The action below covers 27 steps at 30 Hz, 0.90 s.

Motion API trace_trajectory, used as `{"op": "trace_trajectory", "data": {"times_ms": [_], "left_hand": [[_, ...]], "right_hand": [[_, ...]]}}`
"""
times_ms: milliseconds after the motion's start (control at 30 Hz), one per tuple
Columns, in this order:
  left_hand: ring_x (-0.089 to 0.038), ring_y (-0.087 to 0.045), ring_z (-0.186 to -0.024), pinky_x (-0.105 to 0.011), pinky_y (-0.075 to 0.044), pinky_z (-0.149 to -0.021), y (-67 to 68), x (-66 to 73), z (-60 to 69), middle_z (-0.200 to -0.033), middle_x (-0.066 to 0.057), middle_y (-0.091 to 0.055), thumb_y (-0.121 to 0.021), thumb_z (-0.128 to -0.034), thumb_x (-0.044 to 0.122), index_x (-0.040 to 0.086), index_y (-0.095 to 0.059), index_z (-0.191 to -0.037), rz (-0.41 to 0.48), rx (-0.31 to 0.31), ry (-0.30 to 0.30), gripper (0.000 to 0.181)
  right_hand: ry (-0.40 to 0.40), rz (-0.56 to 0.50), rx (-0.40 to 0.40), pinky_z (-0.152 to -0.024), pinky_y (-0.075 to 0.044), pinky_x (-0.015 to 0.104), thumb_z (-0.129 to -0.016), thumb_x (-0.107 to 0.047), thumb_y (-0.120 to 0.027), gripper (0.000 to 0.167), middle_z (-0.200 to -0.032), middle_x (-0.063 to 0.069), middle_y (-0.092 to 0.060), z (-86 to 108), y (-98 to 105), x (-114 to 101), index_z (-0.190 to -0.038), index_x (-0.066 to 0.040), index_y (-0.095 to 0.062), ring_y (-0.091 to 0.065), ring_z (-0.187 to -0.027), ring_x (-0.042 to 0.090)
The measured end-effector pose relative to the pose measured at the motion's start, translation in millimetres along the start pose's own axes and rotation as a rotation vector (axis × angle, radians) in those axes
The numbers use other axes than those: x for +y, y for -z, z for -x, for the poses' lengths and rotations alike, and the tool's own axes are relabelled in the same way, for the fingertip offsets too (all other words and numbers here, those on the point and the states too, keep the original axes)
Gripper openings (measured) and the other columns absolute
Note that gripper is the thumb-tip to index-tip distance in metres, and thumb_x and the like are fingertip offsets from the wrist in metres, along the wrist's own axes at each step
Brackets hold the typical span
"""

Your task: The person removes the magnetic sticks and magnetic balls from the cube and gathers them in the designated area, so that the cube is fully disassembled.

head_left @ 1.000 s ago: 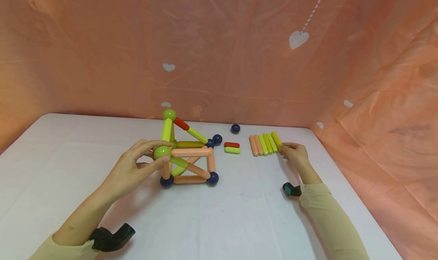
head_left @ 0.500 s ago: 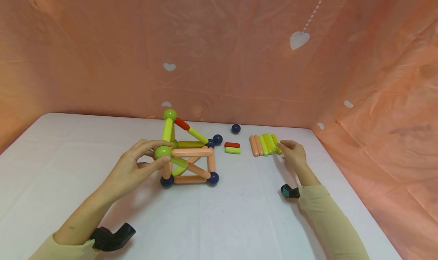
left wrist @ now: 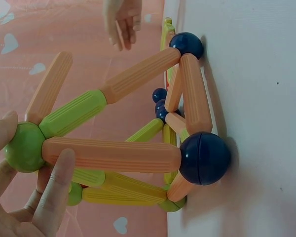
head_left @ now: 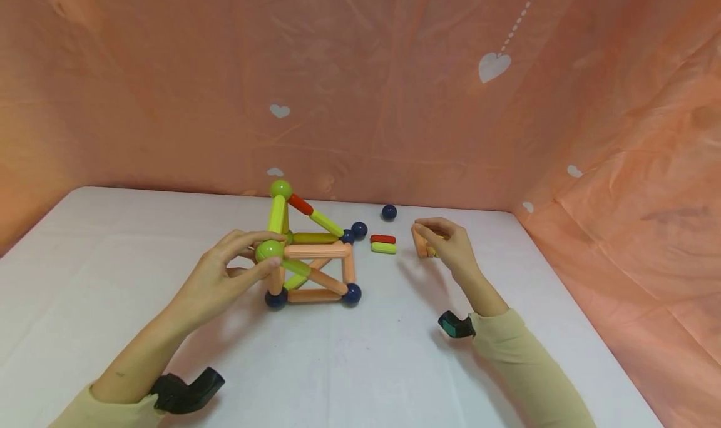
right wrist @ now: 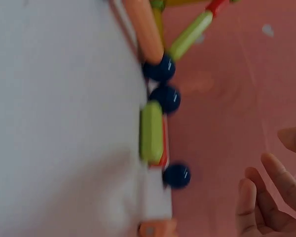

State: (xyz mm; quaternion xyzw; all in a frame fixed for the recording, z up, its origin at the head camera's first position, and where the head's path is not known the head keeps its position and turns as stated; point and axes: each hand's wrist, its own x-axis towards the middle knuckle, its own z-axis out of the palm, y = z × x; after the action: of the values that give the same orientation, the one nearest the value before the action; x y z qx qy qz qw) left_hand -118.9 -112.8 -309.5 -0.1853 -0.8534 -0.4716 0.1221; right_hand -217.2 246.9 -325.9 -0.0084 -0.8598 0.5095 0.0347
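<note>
In the head view, my left hand [head_left: 211, 278] pinches a green ball [head_left: 270, 251] between thumb and fingers. That ball is the raised front left corner of a frame built from sticks and balls, with dark blue balls [head_left: 352, 294] at its base. The left wrist view shows the same green ball [left wrist: 25, 147] with an orange stick [left wrist: 113, 154] running from it to a blue ball. My right hand [head_left: 453, 246] hovers above a row of sticks, covering most of it; an orange stick [head_left: 419, 243] shows at its left end. Its fingers [right wrist: 281, 177] are apart and hold nothing in the right wrist view.
A short red stick [head_left: 383, 239] and a short light green stick [head_left: 383, 248] lie between frame and row. One loose blue ball [head_left: 389, 212] sits near the table's back edge; another [head_left: 359, 229] is by the frame's right corner. A pink curtain [head_left: 360, 102] hangs behind.
My right hand has let go of the yellow stick at the row's right end, which now lies with the others, and has moved left over the row. The left hand has stayed put.
</note>
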Motion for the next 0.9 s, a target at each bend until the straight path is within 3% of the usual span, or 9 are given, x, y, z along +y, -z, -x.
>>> {"op": "trace_trajectory", "data": {"times_ms": [233,467,700,900], "left_hand": [[-0.010,-0.055,-0.094,-0.023,-0.050,-0.074,-0.2,1.3,-0.7,-0.099,0.001,-0.057,-0.069,-0.0890,0.020,0.021,-0.064,-0.123,-0.001,-0.008,0.016,0.034],[-0.008,-0.054,-0.094,-0.022,-0.050,-0.076,-0.2,1.7,-0.5,-0.100,0.001,-0.056,-0.068,-0.0897,0.020,0.020,-0.064,-0.123,-0.002,-0.008,0.023,0.034],[-0.008,-0.055,-0.094,-0.023,-0.050,-0.076,-0.3,1.1,-0.3,-0.100,0.001,-0.056,-0.068,-0.0898,0.021,0.021,-0.064,-0.123,-0.003,-0.008,0.030,0.034],[-0.010,-0.055,-0.094,-0.023,-0.050,-0.075,-0.9,1.4,-0.8,-0.099,0.001,-0.057,-0.069,-0.0893,0.020,0.020,-0.064,-0.123,-0.001,0.001,0.024,0.034]], "right_hand": [[0.062,-0.042,-0.067,-0.070,-0.049,0.023,-0.091,-0.033,-0.066,0.035,-0.112,0.008,-0.066,13.0,-16,-19,-0.116,-0.008,-0.067,-0.058,-0.094,0.023],[0.236,-0.056,-0.164,-0.081,-0.053,0.032,-0.092,-0.022,-0.065,0.027,-0.109,0.011,-0.069,22.2,-33,-36,-0.112,-0.005,-0.068,-0.060,-0.096,0.018],[0.343,-0.120,-0.320,-0.077,-0.053,0.025,-0.092,-0.015,-0.065,0.023,-0.111,0.017,-0.068,30.4,-52,-51,-0.110,-0.001,-0.068,-0.063,-0.096,0.027],[0.437,-0.176,-0.464,-0.080,-0.052,0.026,-0.091,-0.014,-0.066,0.027,-0.110,0.017,-0.066,35.2,-67,-62,-0.114,-0.001,-0.066,-0.061,-0.098,0.018]]}}
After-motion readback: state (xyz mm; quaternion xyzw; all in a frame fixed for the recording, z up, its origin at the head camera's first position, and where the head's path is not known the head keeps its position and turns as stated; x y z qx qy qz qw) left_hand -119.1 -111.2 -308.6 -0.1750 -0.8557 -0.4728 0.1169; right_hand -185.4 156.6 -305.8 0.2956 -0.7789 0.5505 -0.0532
